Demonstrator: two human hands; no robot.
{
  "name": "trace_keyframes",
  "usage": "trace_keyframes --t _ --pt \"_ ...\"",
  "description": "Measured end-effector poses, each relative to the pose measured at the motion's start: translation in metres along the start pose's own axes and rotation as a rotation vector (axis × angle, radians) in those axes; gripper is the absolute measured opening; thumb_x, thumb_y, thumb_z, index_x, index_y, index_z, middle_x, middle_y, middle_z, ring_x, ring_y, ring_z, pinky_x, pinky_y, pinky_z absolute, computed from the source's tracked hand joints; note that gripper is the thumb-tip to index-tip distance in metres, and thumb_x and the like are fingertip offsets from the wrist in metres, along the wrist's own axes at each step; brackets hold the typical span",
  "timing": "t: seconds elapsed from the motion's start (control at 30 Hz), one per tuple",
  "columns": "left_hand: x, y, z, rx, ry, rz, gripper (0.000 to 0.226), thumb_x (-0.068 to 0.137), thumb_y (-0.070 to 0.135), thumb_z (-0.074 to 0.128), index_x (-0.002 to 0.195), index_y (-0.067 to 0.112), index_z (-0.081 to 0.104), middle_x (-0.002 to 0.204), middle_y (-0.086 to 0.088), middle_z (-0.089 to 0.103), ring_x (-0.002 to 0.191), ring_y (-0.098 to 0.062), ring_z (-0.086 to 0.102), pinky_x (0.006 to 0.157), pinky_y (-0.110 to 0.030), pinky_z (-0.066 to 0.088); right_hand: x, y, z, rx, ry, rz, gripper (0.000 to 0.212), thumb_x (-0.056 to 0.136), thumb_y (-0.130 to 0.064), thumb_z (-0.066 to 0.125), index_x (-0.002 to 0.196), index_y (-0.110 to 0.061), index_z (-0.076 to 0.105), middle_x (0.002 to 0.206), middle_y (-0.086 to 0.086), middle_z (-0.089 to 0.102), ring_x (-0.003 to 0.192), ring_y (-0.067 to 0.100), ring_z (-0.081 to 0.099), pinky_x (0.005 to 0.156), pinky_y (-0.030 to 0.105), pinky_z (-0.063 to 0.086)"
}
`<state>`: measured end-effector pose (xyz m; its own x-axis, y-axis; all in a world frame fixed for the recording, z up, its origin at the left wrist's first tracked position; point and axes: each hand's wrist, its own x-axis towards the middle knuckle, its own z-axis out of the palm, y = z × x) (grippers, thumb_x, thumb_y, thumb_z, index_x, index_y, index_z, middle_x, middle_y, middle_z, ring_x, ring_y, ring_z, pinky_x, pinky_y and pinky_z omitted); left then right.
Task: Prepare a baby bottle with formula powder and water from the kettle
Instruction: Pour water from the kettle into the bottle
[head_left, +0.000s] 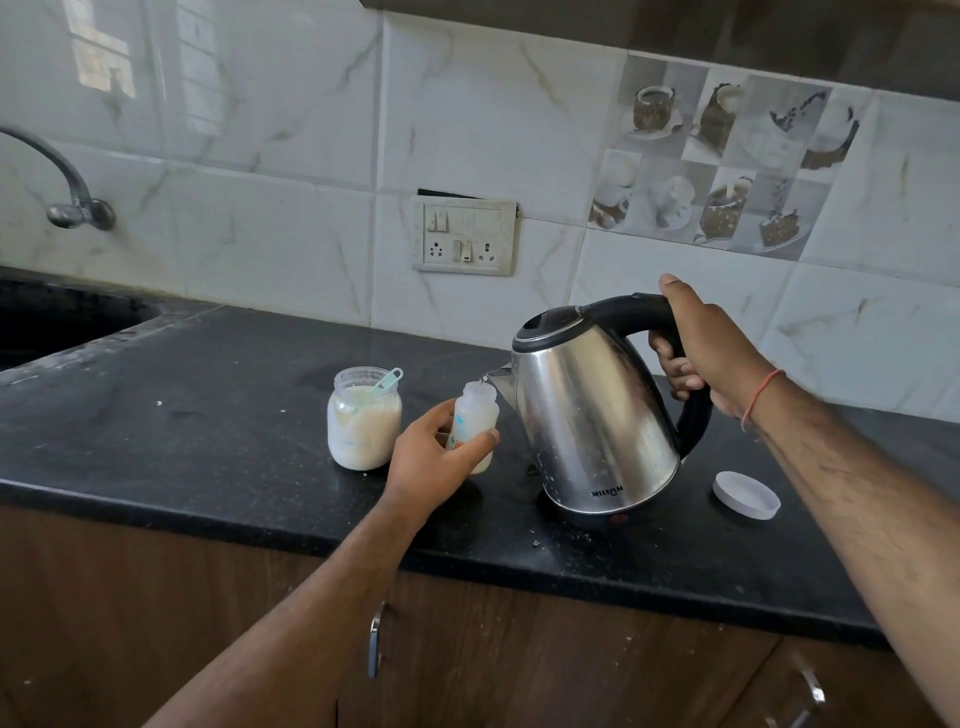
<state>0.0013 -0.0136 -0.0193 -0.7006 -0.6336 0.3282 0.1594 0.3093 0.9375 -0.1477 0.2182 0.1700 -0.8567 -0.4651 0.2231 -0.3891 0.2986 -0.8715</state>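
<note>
Black stone countertop (208, 415) runs across a kitchen with a marble-look tiled wall, a switch and socket plate (464, 236) at twelve o'clock and a curved tap (67, 192) over a dark sink (62, 322) at ten o'clock. Near the middle of the counter the baby bottle (471, 426) stands close to upright, its long axis vertical and leaning slightly, its open mouth facing up toward one o'clock, where it meets the spout. The left hand (434, 457) grips the bottle, thumb across the front and fingers curled round its far side, the forearm reaching in from seven o'clock. Just to the bottle's three o'clock the steel kettle (597, 421) is tipped to the left, its spout pointing toward nine o'clock and sitting right over the bottle's mouth, with a small stream of water showing there; its base is tilted and it appears lifted off the counter. The right hand (696, 348) is wrapped round the kettle's black handle, thumb on top, the forearm coming from four o'clock with a red thread (761, 397) at the wrist. At the bottle's nine o'clock, just beside it, stands an open jar of formula powder (363, 421) with a pale green scoop (382, 383) leaning inside, handle up toward one o'clock. A white lid (746, 494) lies flat at the kettle's four o'clock.
</note>
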Motion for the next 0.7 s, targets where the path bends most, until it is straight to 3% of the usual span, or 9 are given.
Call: trace_keyframes --t 0.33,0.7 --pt "0.0 -0.001 0.001 0.009 -0.01 0.0 0.049 0.085 0.043 0.089 0.131 0.036 0.073 0.106 0.015 0.079 0.097 -0.005 0.075 0.09 -0.035 0.065 -0.001 0.003 -0.002 0.006 0.018 0.005 0.072 0.103 -0.068 0.033 0.056 -0.015 0.043 0.049 0.004 0.025 0.043 0.02 0.02 0.053 0.031 0.031" --pt "-0.001 0.002 0.0 0.037 -0.071 0.006 0.049 0.086 0.04 0.09 0.131 0.04 0.071 0.111 0.017 0.079 0.101 -0.001 0.075 0.095 -0.033 0.063 -0.004 0.019 -0.009 0.095 0.061 0.034 0.072 0.102 -0.07 0.035 0.057 -0.014 0.042 0.049 0.004 0.024 0.042 0.02 0.019 0.053 0.033 0.025"
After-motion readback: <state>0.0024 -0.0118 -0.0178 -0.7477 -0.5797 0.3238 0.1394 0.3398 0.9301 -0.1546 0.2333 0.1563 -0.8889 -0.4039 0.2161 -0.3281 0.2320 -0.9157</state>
